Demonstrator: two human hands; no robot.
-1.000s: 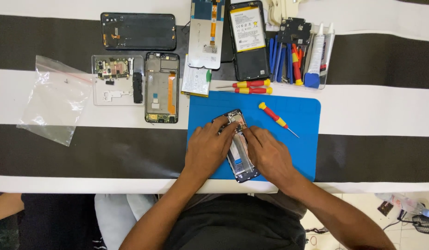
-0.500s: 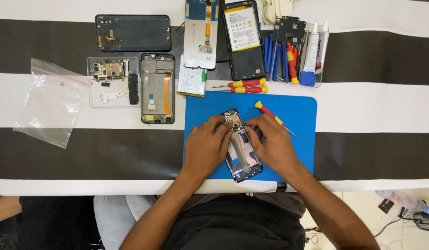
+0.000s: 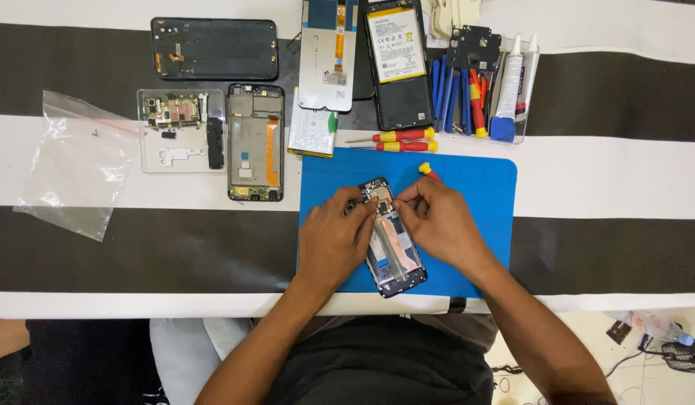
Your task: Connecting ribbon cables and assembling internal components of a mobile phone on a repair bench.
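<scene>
Hands [image 3: 334, 241] [image 3: 437, 223] pinch opened phone [image 3: 392, 247] on blue mat [image 3: 479, 187].

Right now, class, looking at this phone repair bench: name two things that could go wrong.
Both hands, left hand and right hand, press on the open phone, whose lower end lies near the mat edge; it might slide off. The screwdriver beside the right hand could get knocked and roll.

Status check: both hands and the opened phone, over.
Left hand and right hand both pinching the opened phone frame on blue mat. Red-yellow screwdriver beside right hand.
</scene>
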